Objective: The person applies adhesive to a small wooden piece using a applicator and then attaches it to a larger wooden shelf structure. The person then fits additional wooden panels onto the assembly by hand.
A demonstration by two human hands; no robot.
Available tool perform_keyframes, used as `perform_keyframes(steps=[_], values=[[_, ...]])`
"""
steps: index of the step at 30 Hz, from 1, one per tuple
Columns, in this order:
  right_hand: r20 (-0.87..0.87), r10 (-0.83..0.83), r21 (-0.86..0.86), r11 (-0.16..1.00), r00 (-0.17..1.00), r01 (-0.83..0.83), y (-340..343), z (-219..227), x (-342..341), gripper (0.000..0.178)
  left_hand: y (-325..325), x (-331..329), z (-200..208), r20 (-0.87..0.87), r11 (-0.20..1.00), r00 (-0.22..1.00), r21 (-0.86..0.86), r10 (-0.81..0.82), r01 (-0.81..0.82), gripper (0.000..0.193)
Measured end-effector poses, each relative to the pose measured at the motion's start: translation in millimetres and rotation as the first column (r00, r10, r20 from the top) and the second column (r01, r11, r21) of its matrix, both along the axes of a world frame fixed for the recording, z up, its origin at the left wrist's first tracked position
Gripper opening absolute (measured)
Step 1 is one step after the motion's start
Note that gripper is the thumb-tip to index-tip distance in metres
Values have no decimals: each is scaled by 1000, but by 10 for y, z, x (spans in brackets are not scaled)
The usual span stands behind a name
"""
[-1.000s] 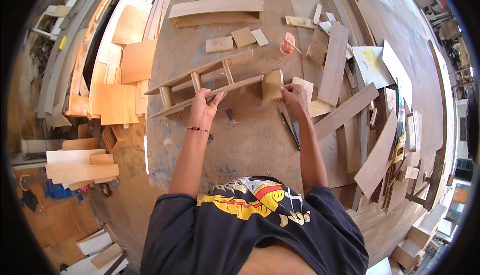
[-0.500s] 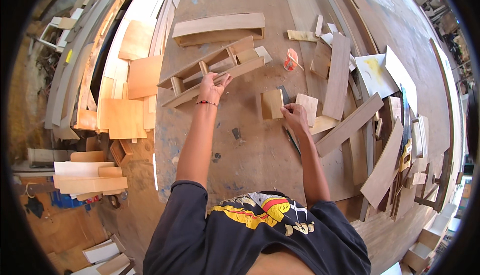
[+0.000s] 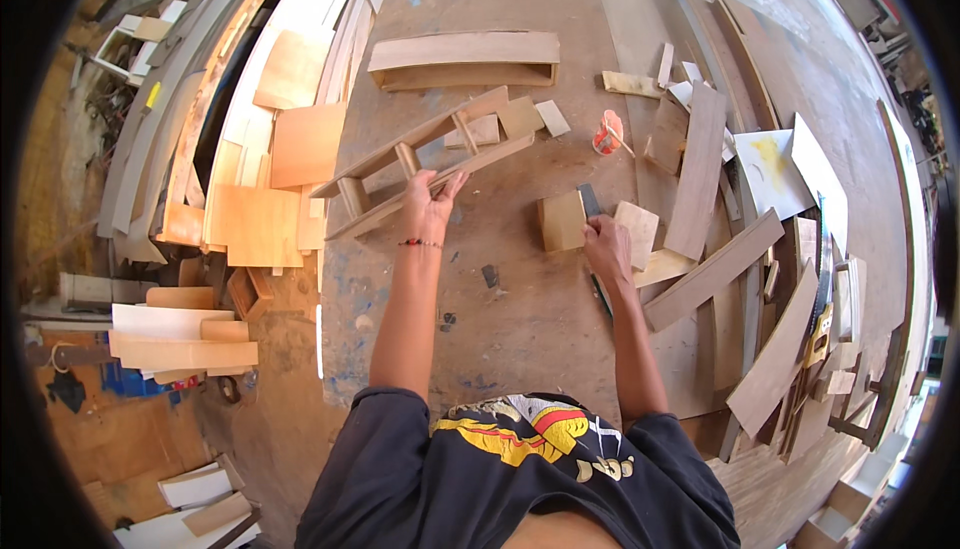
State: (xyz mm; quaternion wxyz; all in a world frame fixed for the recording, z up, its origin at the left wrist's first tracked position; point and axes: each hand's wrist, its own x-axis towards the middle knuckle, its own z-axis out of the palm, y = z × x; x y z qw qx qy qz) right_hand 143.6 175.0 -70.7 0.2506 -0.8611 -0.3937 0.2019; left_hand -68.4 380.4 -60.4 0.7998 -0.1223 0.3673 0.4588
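Across tabletop (image 3: pixel 530 334), frame (image 3: pixel 407 158), long axis rightward-away, left grip (image 3: pixel 428 211) round it, right grip (image 3: pixel 608 247) on block (image 3: pixel 561 223).

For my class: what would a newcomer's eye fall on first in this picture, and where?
Probably the ladder-like wooden frame left of centre, its near rail in the left hand. The right hand is at the right edge of a small wooden block near the centre. The red cup beyond it and the bold yellow-and-red shirt print at the bottom also stand out.
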Motion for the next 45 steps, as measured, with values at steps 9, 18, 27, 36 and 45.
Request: perform_keyframes(steps=[9, 18, 27, 36, 45], values=[[308, 368, 275, 848, 877, -452, 1554, -279, -67, 52, -297, -819, 198, -9, 997, 997, -9, 73, -73, 44], [375, 517, -118, 850, 769, -514, 2249, -135, -395, 43, -523, -1017, 206, -9, 995, 995, -15, 101, -101, 27], [-764, 243, 249, 966, 598, -75, 1496, 252, -72, 40, -668, -939, 371, 150, 991, 988, 119, 44, -62, 35], [-862, 505, 453, 809, -47, 374, 599, 1022, -259, 42, -974, -1087, 346, 261, 978, 964, 210, -51, -5, 37], [-611, 539, 775, 558, 580, 298, 178, 1284, -573, 27, -1293, -1297, 264, 156, 949, 985, 315, -68, 16, 14]])
